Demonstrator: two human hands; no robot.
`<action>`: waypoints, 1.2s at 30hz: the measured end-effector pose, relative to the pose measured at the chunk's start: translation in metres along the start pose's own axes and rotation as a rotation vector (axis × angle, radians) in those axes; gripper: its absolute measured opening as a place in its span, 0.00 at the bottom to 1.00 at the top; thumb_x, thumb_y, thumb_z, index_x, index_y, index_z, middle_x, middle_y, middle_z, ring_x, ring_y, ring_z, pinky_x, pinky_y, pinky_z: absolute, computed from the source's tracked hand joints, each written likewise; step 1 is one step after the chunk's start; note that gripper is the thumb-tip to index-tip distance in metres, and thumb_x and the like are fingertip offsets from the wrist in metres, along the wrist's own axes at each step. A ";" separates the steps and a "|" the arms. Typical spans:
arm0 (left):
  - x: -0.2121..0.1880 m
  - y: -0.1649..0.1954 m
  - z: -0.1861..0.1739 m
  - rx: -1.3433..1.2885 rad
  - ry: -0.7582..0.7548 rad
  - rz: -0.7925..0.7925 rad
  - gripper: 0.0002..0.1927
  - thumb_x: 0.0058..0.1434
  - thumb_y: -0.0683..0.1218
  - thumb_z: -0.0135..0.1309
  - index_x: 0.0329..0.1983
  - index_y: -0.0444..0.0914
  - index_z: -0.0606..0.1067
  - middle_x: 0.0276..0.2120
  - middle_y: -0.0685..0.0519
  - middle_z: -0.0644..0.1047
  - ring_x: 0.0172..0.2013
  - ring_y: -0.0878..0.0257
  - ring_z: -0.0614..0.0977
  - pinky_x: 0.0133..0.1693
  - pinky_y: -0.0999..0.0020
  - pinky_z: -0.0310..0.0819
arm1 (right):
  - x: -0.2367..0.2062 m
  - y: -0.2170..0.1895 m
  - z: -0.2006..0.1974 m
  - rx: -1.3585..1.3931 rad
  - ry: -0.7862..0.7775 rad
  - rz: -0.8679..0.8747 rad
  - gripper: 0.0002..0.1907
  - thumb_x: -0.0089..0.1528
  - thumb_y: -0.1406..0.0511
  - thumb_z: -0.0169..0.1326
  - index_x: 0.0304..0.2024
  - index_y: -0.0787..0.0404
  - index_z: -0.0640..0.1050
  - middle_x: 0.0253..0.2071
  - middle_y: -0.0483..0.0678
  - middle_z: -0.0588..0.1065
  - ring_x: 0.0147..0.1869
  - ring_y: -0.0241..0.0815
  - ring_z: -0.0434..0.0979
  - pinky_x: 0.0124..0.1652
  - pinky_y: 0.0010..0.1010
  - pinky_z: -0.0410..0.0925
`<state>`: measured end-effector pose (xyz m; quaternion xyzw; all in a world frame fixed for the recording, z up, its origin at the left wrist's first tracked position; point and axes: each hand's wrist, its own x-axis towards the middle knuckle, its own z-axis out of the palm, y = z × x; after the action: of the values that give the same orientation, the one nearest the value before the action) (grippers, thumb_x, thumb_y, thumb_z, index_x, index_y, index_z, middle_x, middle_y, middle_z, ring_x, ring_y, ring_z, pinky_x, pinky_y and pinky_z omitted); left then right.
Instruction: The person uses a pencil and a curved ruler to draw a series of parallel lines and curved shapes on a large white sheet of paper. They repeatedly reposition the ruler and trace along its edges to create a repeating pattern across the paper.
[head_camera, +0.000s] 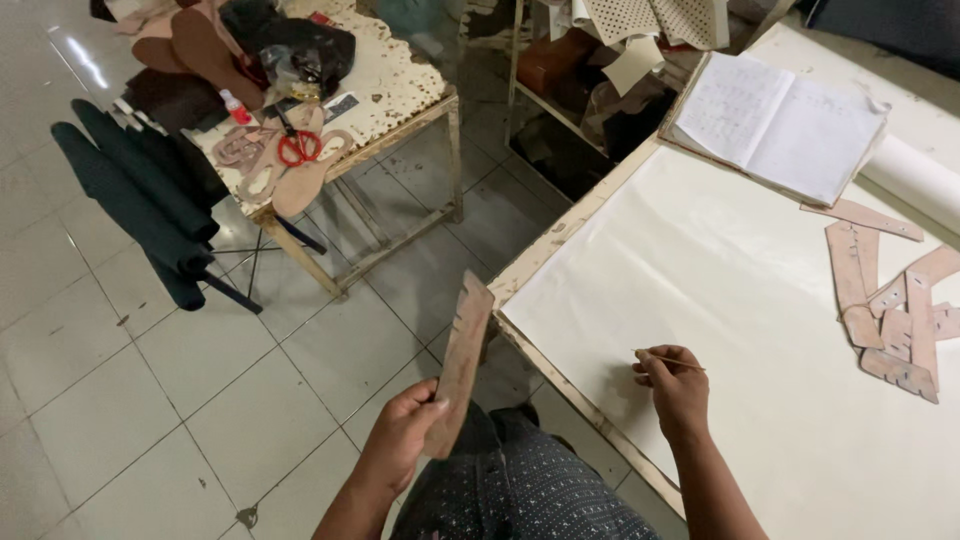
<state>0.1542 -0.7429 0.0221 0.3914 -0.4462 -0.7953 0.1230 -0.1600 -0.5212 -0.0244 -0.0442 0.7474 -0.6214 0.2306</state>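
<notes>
Both forearms are bare to the lower edge of the view, with no sleeve, watch, bracelet or glove showing. The left hand (405, 432) and the right hand (676, 386) carry no rings that can be made out. Between the arms shows dark grey fabric clothing (520, 490) scattered with small pale speckles.

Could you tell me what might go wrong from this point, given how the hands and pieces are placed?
The left hand holds the long cardboard pattern by its lower end, off the table over the floor tiles; it could slip or bend. The right hand pinches a thin pointed tool above the cream sheet; a stray touch might mark it.
</notes>
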 end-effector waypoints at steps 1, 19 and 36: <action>0.014 0.015 0.001 0.034 0.006 0.024 0.17 0.63 0.41 0.52 0.53 0.30 0.79 0.39 0.50 0.83 0.37 0.64 0.82 0.44 0.70 0.76 | 0.010 -0.012 0.006 -0.013 0.007 -0.007 0.09 0.63 0.68 0.58 0.42 0.67 0.76 0.39 0.54 0.80 0.41 0.43 0.81 0.40 0.32 0.75; 0.221 0.057 0.022 -0.025 -0.041 -0.079 0.15 0.63 0.38 0.48 0.51 0.27 0.77 0.39 0.46 0.82 0.36 0.61 0.82 0.42 0.66 0.79 | 0.182 -0.020 0.084 -0.013 0.095 -0.057 0.07 0.64 0.70 0.57 0.42 0.68 0.76 0.43 0.51 0.80 0.44 0.39 0.82 0.45 0.29 0.76; 0.248 0.105 0.009 0.153 -0.045 -0.236 0.14 0.63 0.40 0.47 0.48 0.29 0.78 0.37 0.47 0.82 0.35 0.63 0.82 0.41 0.68 0.77 | 0.226 -0.068 0.126 -0.011 0.261 -0.105 0.08 0.64 0.67 0.60 0.40 0.65 0.75 0.37 0.47 0.80 0.37 0.32 0.77 0.37 0.24 0.72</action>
<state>-0.0329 -0.9330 -0.0175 0.4317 -0.4588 -0.7765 -0.0116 -0.3255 -0.7304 -0.0404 -0.0032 0.7713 -0.6288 0.0983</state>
